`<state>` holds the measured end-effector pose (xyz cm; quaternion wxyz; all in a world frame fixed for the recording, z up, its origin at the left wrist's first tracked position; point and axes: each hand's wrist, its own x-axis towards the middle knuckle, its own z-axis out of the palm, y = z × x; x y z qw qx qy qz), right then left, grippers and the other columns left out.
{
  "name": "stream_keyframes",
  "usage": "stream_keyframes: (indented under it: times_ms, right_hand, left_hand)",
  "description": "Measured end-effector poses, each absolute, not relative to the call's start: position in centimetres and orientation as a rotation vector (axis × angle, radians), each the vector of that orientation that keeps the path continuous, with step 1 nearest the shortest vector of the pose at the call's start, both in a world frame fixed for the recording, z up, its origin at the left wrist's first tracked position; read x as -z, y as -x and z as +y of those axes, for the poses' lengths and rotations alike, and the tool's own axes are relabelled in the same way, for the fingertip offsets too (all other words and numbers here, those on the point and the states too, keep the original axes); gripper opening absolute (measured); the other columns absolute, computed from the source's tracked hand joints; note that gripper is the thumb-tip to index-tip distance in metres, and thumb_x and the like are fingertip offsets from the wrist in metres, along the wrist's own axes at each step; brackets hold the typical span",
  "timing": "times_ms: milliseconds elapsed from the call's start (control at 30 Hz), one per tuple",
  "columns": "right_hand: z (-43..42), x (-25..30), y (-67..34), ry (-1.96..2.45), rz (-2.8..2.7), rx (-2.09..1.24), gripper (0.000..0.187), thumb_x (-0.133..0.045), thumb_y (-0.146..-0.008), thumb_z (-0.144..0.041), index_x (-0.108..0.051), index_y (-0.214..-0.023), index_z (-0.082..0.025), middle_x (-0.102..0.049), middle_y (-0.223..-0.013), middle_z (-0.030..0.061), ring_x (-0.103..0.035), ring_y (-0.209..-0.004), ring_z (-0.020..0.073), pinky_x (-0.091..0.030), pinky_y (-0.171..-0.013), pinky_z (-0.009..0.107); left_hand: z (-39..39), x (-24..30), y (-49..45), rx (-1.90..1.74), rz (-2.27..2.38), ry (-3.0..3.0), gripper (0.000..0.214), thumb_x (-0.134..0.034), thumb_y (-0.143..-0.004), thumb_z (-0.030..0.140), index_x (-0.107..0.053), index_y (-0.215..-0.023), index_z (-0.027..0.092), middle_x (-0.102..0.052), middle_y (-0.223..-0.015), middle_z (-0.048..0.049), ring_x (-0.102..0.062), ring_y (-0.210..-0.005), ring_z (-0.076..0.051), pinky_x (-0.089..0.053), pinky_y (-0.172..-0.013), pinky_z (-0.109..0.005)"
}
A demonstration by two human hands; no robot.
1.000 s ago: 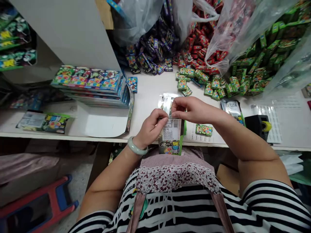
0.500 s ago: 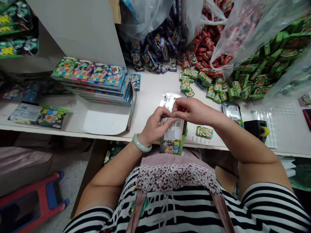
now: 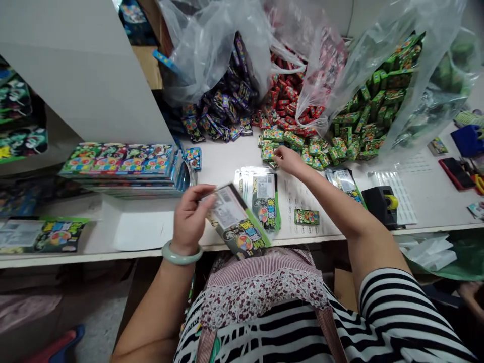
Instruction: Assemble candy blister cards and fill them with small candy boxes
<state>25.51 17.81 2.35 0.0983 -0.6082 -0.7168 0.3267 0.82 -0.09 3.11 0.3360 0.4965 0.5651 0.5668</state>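
My left hand grips a flat black-and-green printed pouch by its upper left corner, thumb on top. The pouch is tilted over the table's front edge, its label side up. Farther forward, my right hand has its fingertips pinched at a small green box on the near left side of the green pile. Its fingers partly hide the contact. Between the hands lies a stack of similar pouches, and a single green box rests to the right of it.
Plastic bags spill purple boxes, red boxes and green boxes along the back. A tape dispenser stands at right. Stacked printed cartons and a white tray are at left, below a grey panel.
Both hands were together at a pouch. My left hand has carried it left, and my right hand has let go and reached forward to the green boxes. The view has shifted.
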Motion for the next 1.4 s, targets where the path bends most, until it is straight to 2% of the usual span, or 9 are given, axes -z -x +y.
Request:
stream_keyframes:
  times_ms: [100,200,433,567,667,800,967,1200,1400]
  right_hand:
    - [20.6,-0.4,-25.5,1.913,-2.086,-0.753,0.050,-0.062,-0.089,-0.040,-0.051,-0.129,-0.012,-0.065,-0.124,0.0203,-0.060,-0.114,0.0328,-0.047,-0.095,0.044]
    - [22.0,1.2,-24.5,1.958,-2.004,-0.777,0.063,-0.071,-0.081,-0.043,-0.049,-0.132,-0.013,-0.067,-0.119,0.0187,-0.061,-0.113,0.0327,-0.047,-0.095,0.045]
    - [22.1,2.1,-26.0,1.588,-1.559,-1.056,0.041,-0.056,-0.086,-0.025,-0.057,-0.124,-0.010,-0.069,-0.114,0.0105,-0.063,-0.098,0.0147,-0.048,-0.092,0.028]
    - [19.1,-0.6,-28.8,1.344,-1.604,-1.217,0.034,-0.055,-0.086,-0.028,-0.066,-0.115,-0.012,-0.071,-0.104,0.0064,-0.062,-0.087,0.0133,-0.049,-0.085,0.028]
    - [16.3,-3.0,-29.3,1.165,-1.954,-1.312,0.030,-0.056,-0.088,-0.032,-0.072,-0.106,-0.014,-0.071,-0.092,0.0044,-0.060,-0.075,0.0132,-0.049,-0.076,0.029]
    - [14.0,-4.3,-26.7,0.848,-2.511,-1.239,0.022,-0.058,-0.090,-0.024,-0.075,-0.101,-0.016,-0.073,-0.095,0.0069,-0.064,-0.086,0.0169,-0.048,-0.083,0.033]
    - [12.6,-3.1,-24.0,0.913,-2.750,-0.827,0.030,-0.068,-0.085,-0.021,-0.069,-0.115,-0.016,-0.068,-0.123,0.0139,-0.058,-0.115,0.0285,-0.042,-0.101,0.045]
    - [5.7,-2.1,-25.4,1.402,-2.422,-0.653,0.068,-0.069,-0.081,-0.056,-0.050,-0.132,-0.015,-0.053,-0.135,0.0207,-0.047,-0.126,0.0386,-0.041,-0.104,0.055]
    - [3.1,-1.4,-20.9,1.420,-2.398,-0.665,0.058,-0.067,-0.084,-0.051,-0.053,-0.129,-0.016,-0.048,-0.137,0.0221,-0.047,-0.125,0.0397,-0.041,-0.104,0.057]
  left_hand:
    - [0.7,-2.2,0.1,-1.611,1.484,-0.975,0.022,-0.067,-0.080,0.030,-0.066,-0.101,0.024,-0.068,-0.100,-0.0019,-0.064,-0.087,-0.014,-0.054,-0.074,-0.025]
    - [1.4,-1.2,-0.1,-1.588,1.452,-0.823,0.027,-0.068,-0.077,0.031,-0.064,-0.103,0.024,-0.067,-0.103,-0.0036,-0.064,-0.083,-0.014,-0.053,-0.067,-0.024]
    - [1.3,2.4,0.5,-1.471,1.435,-0.706,0.034,-0.072,-0.077,0.034,-0.059,-0.106,0.024,-0.066,-0.099,-0.0036,-0.065,-0.083,-0.016,-0.055,-0.069,-0.028]
    - [0.4,4.6,1.4,-1.346,1.456,-0.694,0.049,-0.074,-0.073,0.039,-0.053,-0.115,0.024,-0.065,-0.107,-0.0073,-0.066,-0.100,-0.022,-0.056,-0.088,-0.039]
    - [-0.8,4.6,1.3,-1.184,1.667,-0.997,0.064,-0.073,-0.074,0.044,-0.048,-0.128,0.021,-0.055,-0.132,-0.0162,-0.056,-0.125,-0.032,-0.047,-0.106,-0.053]
    - [-0.9,2.3,-0.3,-0.842,1.785,-1.894,0.081,-0.072,-0.081,0.041,-0.032,-0.148,0.022,-0.029,-0.158,-0.0193,-0.023,-0.150,-0.036,-0.022,-0.122,-0.058]
    - [2.8,0.5,-1.9,-0.186,1.436,-2.289,0.091,-0.070,-0.081,0.029,-0.018,-0.155,0.022,-0.020,-0.164,-0.0180,-0.007,-0.154,-0.040,-0.012,-0.121,-0.066]
    - [5.4,1.0,-1.3,-0.044,1.369,-2.268,0.088,-0.068,-0.078,0.029,-0.024,-0.153,0.020,-0.029,-0.160,-0.0191,-0.019,-0.151,-0.040,-0.018,-0.119,-0.065]
    - [4.9,-0.8,-2.2,-0.165,1.451,-2.371,0.081,-0.075,-0.071,0.031,-0.040,-0.142,0.013,-0.050,-0.135,-0.0223,-0.046,-0.131,-0.040,-0.030,-0.114,-0.062]
